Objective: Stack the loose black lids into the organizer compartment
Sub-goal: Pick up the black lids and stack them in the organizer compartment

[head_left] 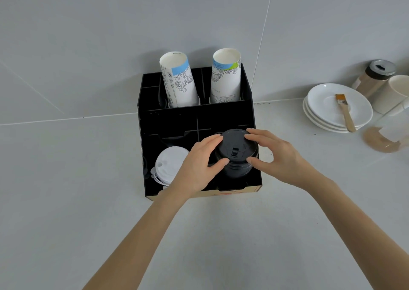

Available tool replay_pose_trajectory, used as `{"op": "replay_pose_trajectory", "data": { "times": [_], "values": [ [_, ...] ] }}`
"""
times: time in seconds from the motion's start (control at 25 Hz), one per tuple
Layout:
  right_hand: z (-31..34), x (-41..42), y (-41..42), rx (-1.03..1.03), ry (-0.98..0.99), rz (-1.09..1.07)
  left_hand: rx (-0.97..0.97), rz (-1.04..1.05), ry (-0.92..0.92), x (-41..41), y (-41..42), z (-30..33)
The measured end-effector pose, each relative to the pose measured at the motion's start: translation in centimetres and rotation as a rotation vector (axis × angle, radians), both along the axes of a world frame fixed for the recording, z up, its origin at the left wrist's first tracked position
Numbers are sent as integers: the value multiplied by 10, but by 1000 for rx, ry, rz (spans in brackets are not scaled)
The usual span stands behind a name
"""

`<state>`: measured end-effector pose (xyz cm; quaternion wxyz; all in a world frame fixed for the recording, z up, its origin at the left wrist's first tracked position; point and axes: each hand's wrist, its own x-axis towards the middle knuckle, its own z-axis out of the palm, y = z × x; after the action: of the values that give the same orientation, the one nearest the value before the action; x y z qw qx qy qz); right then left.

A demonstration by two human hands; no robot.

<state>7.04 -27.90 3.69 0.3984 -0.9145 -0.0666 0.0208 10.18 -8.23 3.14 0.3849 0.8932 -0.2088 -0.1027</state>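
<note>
A stack of black lids (235, 154) stands in the front right compartment of the black organizer (174, 118), its top above the compartment walls. My left hand (199, 163) grips the stack's left side, thumb in front and fingers on the top rim. My right hand (273, 151) holds the right side the same way. A stack of white lids (169, 164) fills the front left compartment, partly hidden by my left hand.
Two stacks of printed paper cups (178, 81) stand in the organizer's rear slots against the wall. At the right lie stacked white saucers (323, 104) with a small brush (345, 112), a shaker jar (374, 75), a white cup (394, 92) and a clear container (389, 132).
</note>
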Motion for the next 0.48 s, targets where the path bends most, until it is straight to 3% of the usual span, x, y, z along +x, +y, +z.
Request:
{"op": "replay_pose_trajectory", "data": {
  "times": [0.48],
  "values": [
    [-6,-10,3,-20,-51,-25,-41,21,-9,-4,-3,-3]
  ]
}}
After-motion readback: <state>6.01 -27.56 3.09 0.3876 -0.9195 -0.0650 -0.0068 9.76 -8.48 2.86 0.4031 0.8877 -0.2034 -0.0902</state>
